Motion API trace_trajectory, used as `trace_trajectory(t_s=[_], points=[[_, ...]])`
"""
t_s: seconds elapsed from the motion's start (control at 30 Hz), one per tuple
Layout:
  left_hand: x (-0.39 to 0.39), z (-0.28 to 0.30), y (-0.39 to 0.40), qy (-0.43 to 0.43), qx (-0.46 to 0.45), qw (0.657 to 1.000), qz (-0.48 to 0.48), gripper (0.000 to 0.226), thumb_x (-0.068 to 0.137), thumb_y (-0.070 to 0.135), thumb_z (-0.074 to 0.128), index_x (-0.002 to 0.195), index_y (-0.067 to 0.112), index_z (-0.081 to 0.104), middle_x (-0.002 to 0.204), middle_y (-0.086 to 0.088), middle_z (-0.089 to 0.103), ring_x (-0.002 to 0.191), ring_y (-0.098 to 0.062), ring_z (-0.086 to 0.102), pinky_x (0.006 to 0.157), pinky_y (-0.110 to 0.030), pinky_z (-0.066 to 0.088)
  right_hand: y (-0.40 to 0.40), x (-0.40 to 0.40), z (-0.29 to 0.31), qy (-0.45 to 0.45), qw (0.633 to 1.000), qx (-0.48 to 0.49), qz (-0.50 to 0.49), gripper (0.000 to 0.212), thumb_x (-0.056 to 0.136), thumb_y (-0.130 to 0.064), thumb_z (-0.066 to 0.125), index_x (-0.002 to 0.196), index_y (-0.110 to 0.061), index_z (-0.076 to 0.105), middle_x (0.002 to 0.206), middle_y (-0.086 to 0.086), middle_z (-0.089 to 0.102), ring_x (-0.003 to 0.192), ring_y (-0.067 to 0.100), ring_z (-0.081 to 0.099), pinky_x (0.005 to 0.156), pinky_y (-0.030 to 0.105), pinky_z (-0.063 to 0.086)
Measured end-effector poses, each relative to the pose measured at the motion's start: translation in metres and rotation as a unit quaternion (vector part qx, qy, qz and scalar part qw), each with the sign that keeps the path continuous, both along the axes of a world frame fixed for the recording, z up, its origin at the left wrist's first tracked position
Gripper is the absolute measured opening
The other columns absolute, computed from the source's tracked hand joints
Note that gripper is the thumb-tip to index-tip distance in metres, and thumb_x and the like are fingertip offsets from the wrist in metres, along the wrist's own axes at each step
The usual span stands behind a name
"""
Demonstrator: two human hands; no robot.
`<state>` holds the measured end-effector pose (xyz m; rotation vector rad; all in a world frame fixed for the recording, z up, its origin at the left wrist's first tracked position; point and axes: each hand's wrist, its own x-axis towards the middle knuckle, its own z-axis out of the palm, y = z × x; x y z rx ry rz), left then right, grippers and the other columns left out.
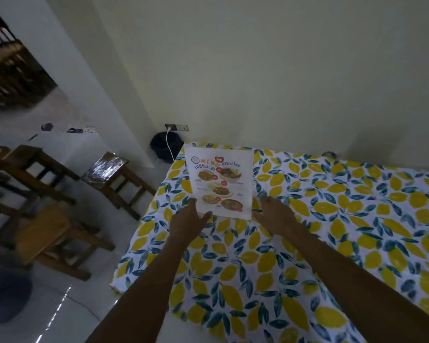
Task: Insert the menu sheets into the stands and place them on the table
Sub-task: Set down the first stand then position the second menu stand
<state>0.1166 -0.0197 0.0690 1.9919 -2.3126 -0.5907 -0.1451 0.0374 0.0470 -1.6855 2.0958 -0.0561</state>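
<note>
A clear menu stand (221,184) with a printed menu sheet inside stands upright near the far left corner of the table (332,219), which is covered by a lemon-patterned cloth. My left hand (190,219) is at the stand's lower left corner, thumb and fingers touching its edge. My right hand (274,214) is beside the stand's lower right corner, fingers spread, just next to the base; I cannot tell if it touches. No other stands or sheets show.
A wall runs behind the table. Wooden stools (114,174) and chairs (42,233) stand on the tiled floor to the left. A dark bin (165,146) with a white cable sits at the wall under a socket.
</note>
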Motion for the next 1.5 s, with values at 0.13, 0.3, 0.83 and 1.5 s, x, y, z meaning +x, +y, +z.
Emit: trace_trajectory(t_s=[0.13, 0.3, 0.83, 1.5], points=[[0.005, -0.004, -0.053, 0.019, 0.014, 0.999, 0.044, 0.081, 0.086, 0.063, 0.058, 0.146, 0.015, 0.035, 0.125, -0.009, 0.066, 0.109, -0.030, 0.065, 0.086, -0.039, 0.054, -0.027, 0.010, -0.015, -0.084, 0.994, -0.023, -0.065, 0.070, 0.088, -0.058, 0.051, 0.140, -0.013, 0.039, 0.129, 0.013, 0.059, 0.116, 0.032, 0.058, 0.090, 0.047, 0.053], [0.004, -0.017, -0.099, 0.075, 0.025, 0.997, 0.026, 0.085, 0.083, 0.060, 0.064, 0.146, 0.012, 0.031, 0.108, -0.011, 0.072, 0.087, -0.027, 0.072, 0.073, -0.045, 0.060, -0.037, 0.019, -0.019, -0.123, 0.986, -0.076, -0.086, 0.041, 0.096, -0.042, 0.048, 0.120, -0.010, 0.055, 0.086, 0.011, 0.068, 0.080, 0.029, 0.066, 0.063, 0.033, 0.047], [0.021, 0.006, -0.235, 0.186, -0.049, 0.981, -0.037, 0.050, 0.082, 0.060, 0.066, 0.120, 0.030, 0.055, 0.099, 0.006, 0.075, 0.082, -0.014, 0.071, 0.072, -0.042, 0.060, -0.161, 0.032, -0.002, -0.110, 0.970, -0.193, -0.103, 0.032, 0.099, -0.035, 0.046, 0.108, -0.006, 0.058, 0.079, 0.012, 0.068, 0.068, 0.029, 0.064, 0.056, 0.034, 0.046], [0.015, -0.025, -0.416, 0.297, 0.001, 0.951, -0.091, 0.031, 0.089, 0.030, 0.069, 0.119, 0.027, 0.059, 0.112, 0.009, 0.071, 0.091, -0.004, 0.068, 0.083, -0.035, 0.056, -0.330, 0.039, -0.016, -0.095, 0.967, -0.157, -0.174, 0.031, 0.099, -0.029, 0.048, 0.105, 0.000, 0.055, 0.092, 0.024, 0.068, 0.088, 0.041, 0.064, 0.072, 0.043, 0.050]])
